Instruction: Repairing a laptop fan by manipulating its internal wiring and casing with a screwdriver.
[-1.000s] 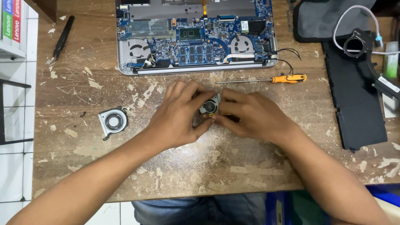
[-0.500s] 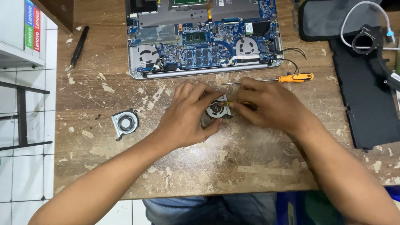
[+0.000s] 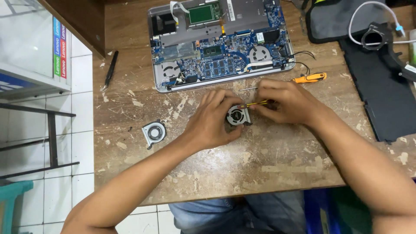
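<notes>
A person works over a small laptop cooling fan point(image 3: 238, 116) on a scarred wooden surface point(image 3: 268, 164), just below the front edge of the opened laptop point(image 3: 221, 47), whose circuit board lies bare. The left hand point(image 3: 214, 121) curls around the fan's left side, its fingers closed on the housing and pinning it flat. The right hand point(image 3: 288, 102) sits just to the fan's right, pinching a thin yellow-handled tool point(image 3: 255, 103) whose tip meets the fan's upper right corner. The tool's long axis runs nearly level, rising slightly to the right, away from the fan. Both hands press in on the fan from opposite sides; the left is the closer, wrapped against it.

A second, loose fan point(image 3: 154, 131) lies well to the left of the held one, untouched. An orange-handled screwdriver point(image 3: 308, 78) rests above and to the right of the held fan, near the laptop's right corner. A black pen-like tool point(image 3: 110, 69) lies far off to the upper left.

Compared with half a second ago, the view has shifted, so more of the laptop shows; the hands keep much the same grip on the fan, and the yellow tool now shows more plainly between them.
</notes>
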